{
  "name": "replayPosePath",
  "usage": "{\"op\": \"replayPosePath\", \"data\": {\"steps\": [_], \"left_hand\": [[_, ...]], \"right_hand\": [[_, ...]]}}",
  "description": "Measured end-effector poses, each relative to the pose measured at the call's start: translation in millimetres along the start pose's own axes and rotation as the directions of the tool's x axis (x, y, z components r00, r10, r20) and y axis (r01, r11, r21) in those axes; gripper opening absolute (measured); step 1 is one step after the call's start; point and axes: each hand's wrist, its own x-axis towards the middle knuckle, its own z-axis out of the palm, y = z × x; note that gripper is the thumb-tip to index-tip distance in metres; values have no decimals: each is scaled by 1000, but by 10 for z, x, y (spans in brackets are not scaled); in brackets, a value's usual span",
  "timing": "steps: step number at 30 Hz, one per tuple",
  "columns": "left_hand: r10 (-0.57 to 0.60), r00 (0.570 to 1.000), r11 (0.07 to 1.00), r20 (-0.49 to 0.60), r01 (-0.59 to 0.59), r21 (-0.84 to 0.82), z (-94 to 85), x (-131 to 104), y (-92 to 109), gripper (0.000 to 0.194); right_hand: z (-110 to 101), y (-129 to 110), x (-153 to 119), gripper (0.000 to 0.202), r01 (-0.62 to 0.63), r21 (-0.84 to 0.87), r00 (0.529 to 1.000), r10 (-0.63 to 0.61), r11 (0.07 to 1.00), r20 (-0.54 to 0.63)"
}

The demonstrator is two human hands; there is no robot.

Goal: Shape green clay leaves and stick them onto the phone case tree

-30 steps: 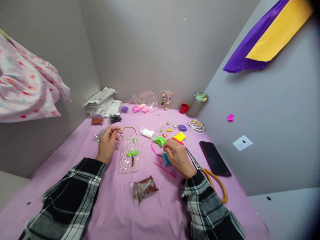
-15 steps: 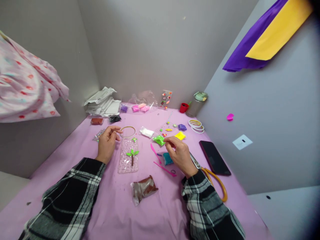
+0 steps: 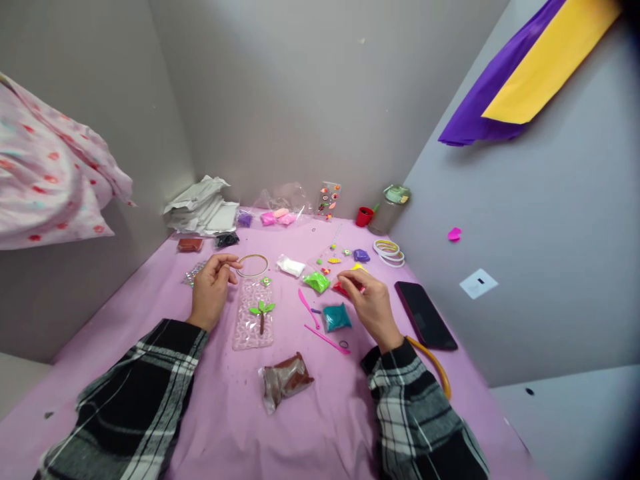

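Phone case [image 3: 249,321] flat on counter [image 3: 330,417], between both hands. Left hand [image 3: 213,290] by bangle [image 3: 268,266], grip loose. Right hand [image 3: 374,303] at red packet [image 3: 341,288], grip narrow; can't tell if closed on anything.

The tablecloth [image 3: 330,413] is coloured lilac. The case [image 3: 244,337] is patterned in pale pink and topped with a green-and-brown palm [image 3: 262,309]. Both sleeves [image 3: 143,383] are checked in black, grey and white. On the left, pink fabric [image 3: 63,180] is spotted with red.
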Motion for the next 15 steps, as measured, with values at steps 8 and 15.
{"op": "replayPosePath", "data": {"steps": [8, 15], "left_hand": [[-12, 1000, 1000, 20, 12, -6, 23, -7, 48, 17], [-14, 997, 1000, 80, 13, 4, 79, -65, 64, 17]], "right_hand": [[165, 55, 35, 13, 11, -156, 993, 7, 988, 119], [530, 80, 172, 40, 53, -308, 971, 22, 950, 236]]}}
